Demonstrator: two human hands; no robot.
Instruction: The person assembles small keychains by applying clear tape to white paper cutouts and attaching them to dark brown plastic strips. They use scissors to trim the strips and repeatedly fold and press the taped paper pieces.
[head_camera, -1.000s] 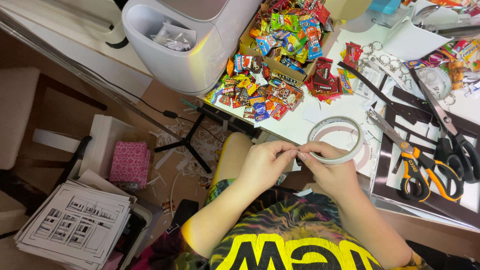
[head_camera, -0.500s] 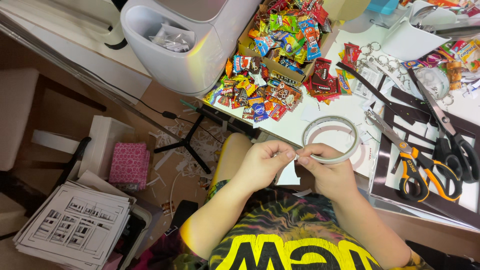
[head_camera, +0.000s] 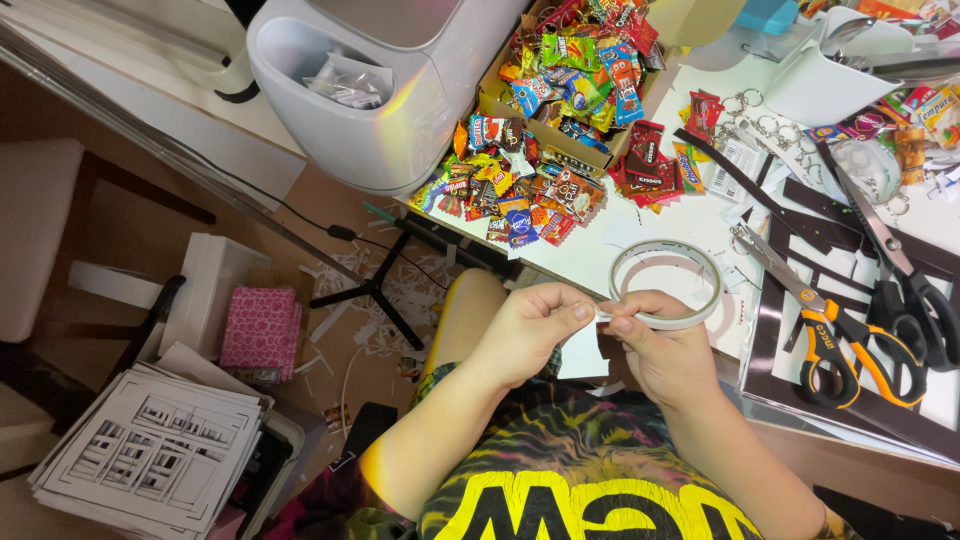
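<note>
My right hand (head_camera: 668, 350) grips a thin white tape roll (head_camera: 703, 272) by its near rim, holding it over the white table's edge. My left hand (head_camera: 528, 328) pinches the tape's loose end between thumb and fingers, right beside the right hand's fingertips. A small white paper piece (head_camera: 582, 352) hangs just below the two hands. Orange-handled scissors (head_camera: 838, 338) lie on the table to the right of the roll.
A pile of wrapped candies (head_camera: 520, 190) and a cardboard box of candy (head_camera: 580, 90) sit at the table's far left. Black-handled scissors (head_camera: 915, 300), dark paper strips (head_camera: 790, 215), a white machine (head_camera: 370, 90). On the floor: printed sheets (head_camera: 150, 450), pink box (head_camera: 258, 330), paper scraps.
Both hands have stayed together at the tape roll; the fingers shifted slightly along the rim, with the left hand still pinching the tape end.
</note>
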